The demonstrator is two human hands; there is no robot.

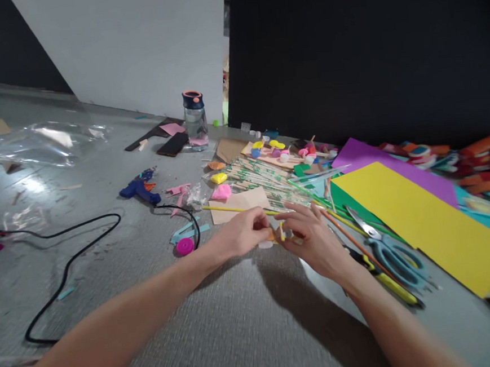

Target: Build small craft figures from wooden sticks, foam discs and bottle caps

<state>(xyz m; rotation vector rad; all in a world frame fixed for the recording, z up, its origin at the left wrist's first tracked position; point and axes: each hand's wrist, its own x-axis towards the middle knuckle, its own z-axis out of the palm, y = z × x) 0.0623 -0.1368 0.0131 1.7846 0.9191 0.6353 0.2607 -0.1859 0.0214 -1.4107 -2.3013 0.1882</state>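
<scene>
My left hand (pixel 245 232) is closed, thumb and fingers pinched at a small orange piece (pixel 270 236) low over the grey surface. Just beneath that piece shows a small whitish disc-like bit (pixel 266 244). Close on the other side, my right hand (pixel 311 236) has its thumb and a finger around a small yellow piece (pixel 281 231), with its other fingers raised. The fingers partly hide both pieces, so I cannot tell what they are or whether they are joined. Beyond the hands lie a beige sheet (pixel 246 201) and a yellow stick (pixel 224 209).
Scissors (pixel 388 251) and yellow-black pliers (pixel 395 290) lie right, beside yellow (pixel 426 220) and purple sheets (pixel 396 166). A blue glue gun (pixel 139 189) with a looping black cable (pixel 82 224) is left. A water bottle (pixel 196 122) and phone (pixel 173 144) stand farther back.
</scene>
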